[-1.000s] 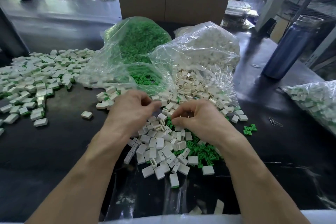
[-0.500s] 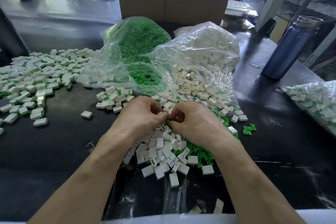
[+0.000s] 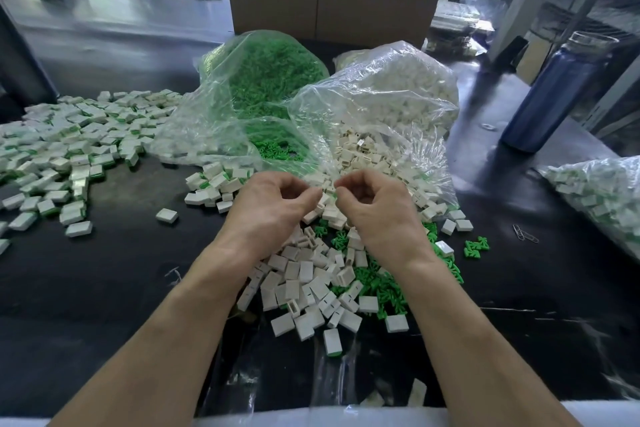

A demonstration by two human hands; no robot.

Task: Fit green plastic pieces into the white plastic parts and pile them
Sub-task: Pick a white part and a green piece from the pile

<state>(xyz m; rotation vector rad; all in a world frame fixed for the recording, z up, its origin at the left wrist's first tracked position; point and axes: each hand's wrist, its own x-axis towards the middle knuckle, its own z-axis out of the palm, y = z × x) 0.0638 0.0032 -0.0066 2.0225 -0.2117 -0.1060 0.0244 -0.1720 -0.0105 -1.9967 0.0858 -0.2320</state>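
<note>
Both hands, left and right, hovered with fingers curled over the loose white parts and green pieces on the table; whether either grip held anything was unclear. Best to align a piece squarely with a part's slot.

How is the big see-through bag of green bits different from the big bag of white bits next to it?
The green bag holds small green pieces; the white bag holds boxy white parts. The green bag sits to the left and a bit further back; the white bag sits to the right, in front of part of it. Both are clear, crinkly plastic, lie on the dark table, and open toward the person, with pieces spilling out.
</note>
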